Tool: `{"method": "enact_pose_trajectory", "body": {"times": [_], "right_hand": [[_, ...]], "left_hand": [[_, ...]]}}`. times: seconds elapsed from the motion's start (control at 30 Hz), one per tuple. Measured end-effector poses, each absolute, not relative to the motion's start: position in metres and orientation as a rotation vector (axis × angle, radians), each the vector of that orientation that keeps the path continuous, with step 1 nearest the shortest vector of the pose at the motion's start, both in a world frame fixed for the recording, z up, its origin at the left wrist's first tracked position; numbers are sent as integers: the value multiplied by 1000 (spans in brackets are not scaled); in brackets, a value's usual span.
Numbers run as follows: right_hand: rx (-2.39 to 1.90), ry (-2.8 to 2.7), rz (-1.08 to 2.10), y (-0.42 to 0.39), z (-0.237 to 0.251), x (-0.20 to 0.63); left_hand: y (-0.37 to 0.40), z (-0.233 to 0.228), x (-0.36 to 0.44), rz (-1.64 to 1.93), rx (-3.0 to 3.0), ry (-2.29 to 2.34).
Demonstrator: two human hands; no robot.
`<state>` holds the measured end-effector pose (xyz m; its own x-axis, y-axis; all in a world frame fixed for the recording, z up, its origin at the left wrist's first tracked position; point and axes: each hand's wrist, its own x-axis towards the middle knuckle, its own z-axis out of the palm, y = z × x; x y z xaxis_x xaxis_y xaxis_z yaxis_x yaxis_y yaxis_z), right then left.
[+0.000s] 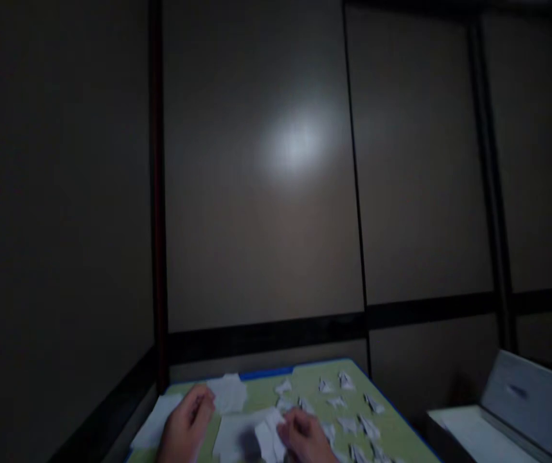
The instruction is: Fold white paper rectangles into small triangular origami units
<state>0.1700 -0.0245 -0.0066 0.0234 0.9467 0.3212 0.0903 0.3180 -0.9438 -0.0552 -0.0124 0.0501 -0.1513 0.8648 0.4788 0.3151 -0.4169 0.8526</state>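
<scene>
White paper sheet (249, 436): lies near the front edge of the green counter (304, 386), long axis roughly across it, seemingly flattened for folding. Left hand (186, 427) rests curled on its left edge; right hand (304, 437) pinches a raised fold. Small folded paper pieces (347, 402) lie scattered right; pale box (507, 411) stands apart.

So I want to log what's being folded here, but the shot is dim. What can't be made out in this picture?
- Left hand, head view: wrist cut off by the bottom edge; whether it presses the paper is unclear.
- Right hand: motion blur hides the fingers' grip on the white paper.
- Small folded paper pieces: too small and dim to tell their shape.
- Green table: near part cut off by the bottom edge.
- White box: contents hidden by the angle.
</scene>
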Motion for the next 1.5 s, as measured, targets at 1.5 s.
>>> {"method": "enact_pose_trajectory", "body": {"times": [1.5], "right_hand": [[-1098, -1362, 1100, -38, -20, 178]], "left_hand": [[-27, -11, 14, 1112, 1610, 1014]]}}
